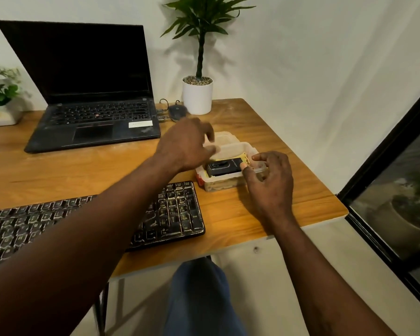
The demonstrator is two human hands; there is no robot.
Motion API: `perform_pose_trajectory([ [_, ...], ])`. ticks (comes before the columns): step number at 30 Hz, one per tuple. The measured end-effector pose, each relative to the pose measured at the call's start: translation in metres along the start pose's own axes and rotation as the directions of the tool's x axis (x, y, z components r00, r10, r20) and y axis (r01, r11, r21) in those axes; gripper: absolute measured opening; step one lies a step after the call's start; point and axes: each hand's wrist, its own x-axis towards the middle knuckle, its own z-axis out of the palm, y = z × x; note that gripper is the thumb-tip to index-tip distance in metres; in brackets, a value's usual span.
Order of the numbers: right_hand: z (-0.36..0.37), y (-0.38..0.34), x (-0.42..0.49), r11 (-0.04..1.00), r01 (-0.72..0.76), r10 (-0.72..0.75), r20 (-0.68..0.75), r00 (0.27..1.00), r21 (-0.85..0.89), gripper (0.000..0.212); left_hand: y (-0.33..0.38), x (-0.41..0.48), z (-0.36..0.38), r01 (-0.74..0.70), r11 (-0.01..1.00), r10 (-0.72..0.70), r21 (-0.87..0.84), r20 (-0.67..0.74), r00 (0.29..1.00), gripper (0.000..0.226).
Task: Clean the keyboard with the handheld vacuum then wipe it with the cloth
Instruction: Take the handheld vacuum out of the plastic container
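Retrieval step, centre frame: right hand pinches container rim; left hand too blurred to tell; next, lift out handheld vacuum.

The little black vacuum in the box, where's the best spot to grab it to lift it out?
Probably from straight above, pinching its two long sides near the middle. The vacuum lies flat on the yellow cloth inside the clear box. The box's walls block a sideways reach, while its top is open.
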Motion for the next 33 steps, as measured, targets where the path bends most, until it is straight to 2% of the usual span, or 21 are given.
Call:
perform_pose_trajectory([
  [3,0.0,0.0,0.0,1.0,-0.005,0.005,-0.002,1.0,-0.011,0.035,0.017,-0.001,-0.006,-0.115,0.973,0.061,0.2,0.254,0.965,0.057],
  [6,-0.001,-0.002,-0.001,1.0,-0.001,0.001,-0.01,1.0,-0.006,0.036,0.022,-0.002,-0.006,-0.173,0.926,0.058,0.334,0.328,0.943,0.064],
  [12,-0.001,-0.004,-0.001,1.0,0.0,0.0,-0.009,1.0,-0.013,0.035,0.028,-0.001,-0.002,-0.135,0.935,-0.009,0.329,0.401,0.916,0.065],
  [19,-0.003,-0.008,-0.002,0.996,0.002,-0.003,-0.011,1.0,-0.088,0.04,0.026,-0.005,0.002,-0.069,0.96,-0.017,0.27,0.307,0.952,0.062],
  [23,-0.004,-0.012,-0.006,0.983,0.124,-0.133,-0.062,0.989,-0.136,0.045,0.023,-0.01,-0.004,0.026,0.986,-0.06,0.166,0.204,0.977,0.065],
  [26,-0.006,-0.018,-0.01,0.976,0.201,-0.21,-0.108,0.972,-0.087,0.048,0.023,-0.018,-0.013,0.058,0.986,-0.077,0.157,0.113,0.991,0.068],
  [28,-0.01,-0.024,-0.012,0.978,0.204,-0.208,-0.136,0.969,-0.043,0.051,0.024,-0.023,-0.022,0.061,0.985,-0.067,0.161,0.036,0.997,0.068],
  [30,-0.017,-0.041,-0.013,0.992,0.112,-0.103,-0.151,0.983,0.055,0.054,0.025,-0.027,-0.034,0.066,0.986,-0.062,0.15,-0.031,0.998,0.068],
  [33,-0.028,-0.081,-0.004,0.961,-0.173,0.197,-0.097,0.976,0.218,0.062,0.029,-0.035,-0.052,0.067,0.985,-0.052,0.157,-0.101,0.994,0.068],
])
